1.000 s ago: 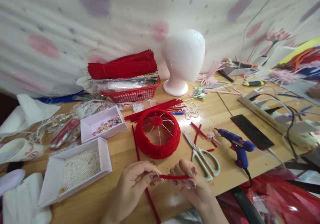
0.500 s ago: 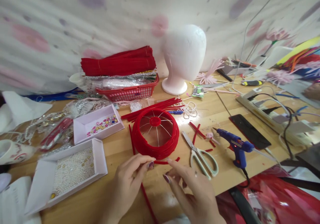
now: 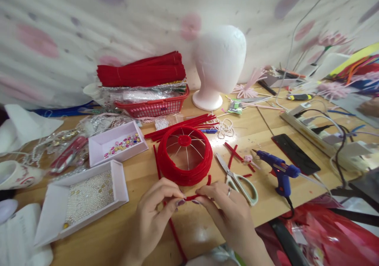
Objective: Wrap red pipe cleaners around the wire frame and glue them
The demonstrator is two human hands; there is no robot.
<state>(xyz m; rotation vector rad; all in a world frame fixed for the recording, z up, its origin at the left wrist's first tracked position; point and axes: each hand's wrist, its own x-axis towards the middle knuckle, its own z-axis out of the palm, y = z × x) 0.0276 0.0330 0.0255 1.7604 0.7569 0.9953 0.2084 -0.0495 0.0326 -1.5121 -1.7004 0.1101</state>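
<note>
Between my fingertips, just in front of a round red frame, is a short red pipe cleaner [image 3: 189, 198]. My left hand [image 3: 161, 208] pinches its left end. My right hand [image 3: 223, 206] grips it a little further along, and its free end bends up beyond the fingers. The round frame [image 3: 185, 159], wound in red with silvery wires running out from a small red centre, rests on the wooden table. A long red pipe cleaner [image 3: 175, 236] lies beneath my left hand. Scissors [image 3: 237, 179] with pale handles lie partly open beside my right hand.
A blue glue gun [image 3: 280, 169] stands at right, near a phone [image 3: 296, 153] and a power strip [image 3: 322, 141]. White trays of beads [image 3: 85, 214] and gems [image 3: 117, 143] sit left. Behind are a red basket [image 3: 154, 106] and a white foam head [image 3: 219, 64].
My right hand has closed in on the red pipe cleaner and now pinches it beside my left fingertips. The pipe cleaner's free end has turned upward. The view has shifted slightly.
</note>
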